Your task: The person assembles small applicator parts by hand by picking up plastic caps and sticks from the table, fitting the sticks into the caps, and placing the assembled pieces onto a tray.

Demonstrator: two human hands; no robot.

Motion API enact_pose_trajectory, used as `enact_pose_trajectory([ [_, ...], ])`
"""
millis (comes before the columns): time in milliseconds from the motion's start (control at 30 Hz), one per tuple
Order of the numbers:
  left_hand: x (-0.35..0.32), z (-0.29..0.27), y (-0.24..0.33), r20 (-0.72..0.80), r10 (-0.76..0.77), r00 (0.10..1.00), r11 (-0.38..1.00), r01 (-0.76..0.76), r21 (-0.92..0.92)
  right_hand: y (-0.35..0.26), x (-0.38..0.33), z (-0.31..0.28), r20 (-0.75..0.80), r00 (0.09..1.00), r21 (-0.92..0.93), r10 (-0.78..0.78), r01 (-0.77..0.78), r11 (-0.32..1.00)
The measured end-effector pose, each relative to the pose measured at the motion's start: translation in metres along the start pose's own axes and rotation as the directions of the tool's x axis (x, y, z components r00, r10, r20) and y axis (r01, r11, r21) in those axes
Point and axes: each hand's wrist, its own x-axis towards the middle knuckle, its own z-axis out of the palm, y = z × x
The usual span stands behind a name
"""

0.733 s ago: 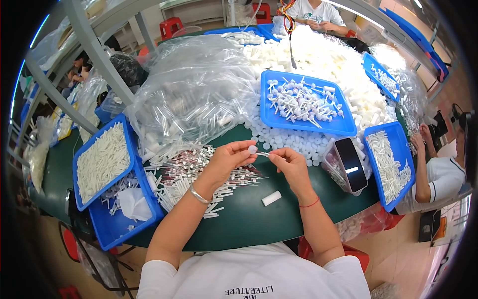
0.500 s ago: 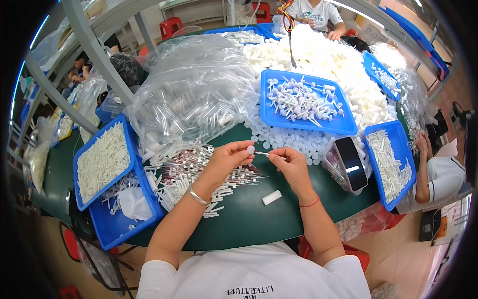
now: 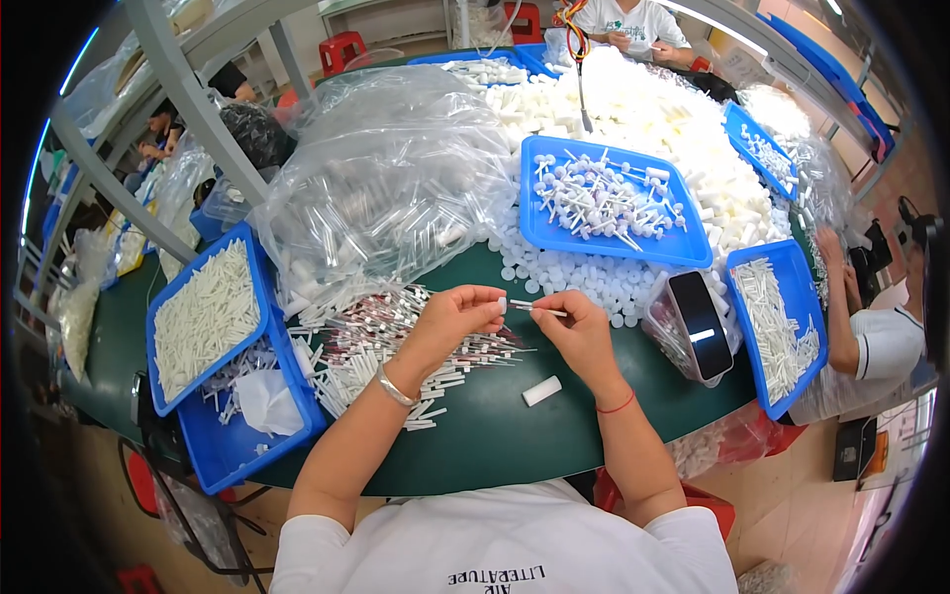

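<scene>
Spreading counter: one green counter is seen, heavily covered.
Clear bag: one large mound of plastic is heaped behind the left hand.
Blue trays: two are overlapped at left; one is set ahead, one at right; more lie beyond, partly hidden.
Phone: one is leaned on one clear tub.
Hands: two; the left hand is pinched on a round cap, the right hand on a thin stick.
White cylinder: one is left lying nearer the body.
Thin stick: one is held above the counter; its far end is now shown past the right fingers.
Round cap: one is held beside the stick's tip, turned from face-on to edge-on; closer alignment is suggested, but contact cannot be told.
Loose pieces: sticks and pale discs are too many to be counted.
</scene>
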Motion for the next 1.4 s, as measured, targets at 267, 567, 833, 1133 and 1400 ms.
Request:
enact_pose_trajectory([
  [267,0.0,-0.001,-0.012,0.051,-0.19,0.98,0.976,0.194,-0.101,-0.005,-0.002,0.006,0.109,0.954,-0.23,-0.279,0.297,0.927],
  [567,-0.012,0.024,-0.014,-0.036,0.319,0.947,0.871,-0.278,0.405,-0.008,-0.004,0.0,0.216,0.947,0.143,0.236,-0.269,0.952],
  [833,-0.046,0.047,-0.011,-0.025,0.553,0.833,0.643,-0.407,0.648,-0.019,0.008,-0.006,-0.005,0.989,0.142,0.145,-0.143,0.98],
  [1133,-0.071,0.062,-0.079,0.396,0.494,0.774,0.116,-0.51,0.852,-0.054,0.102,-0.023,0.032,0.772,-0.652,-0.635,0.497,0.572],
  [1400,-0.088,0.058,-0.08,0.369,0.459,0.808,0.202,-0.499,0.843,0.02,0.089,0.12,0.531,0.76,-0.463,-0.374,0.63,0.623],
])
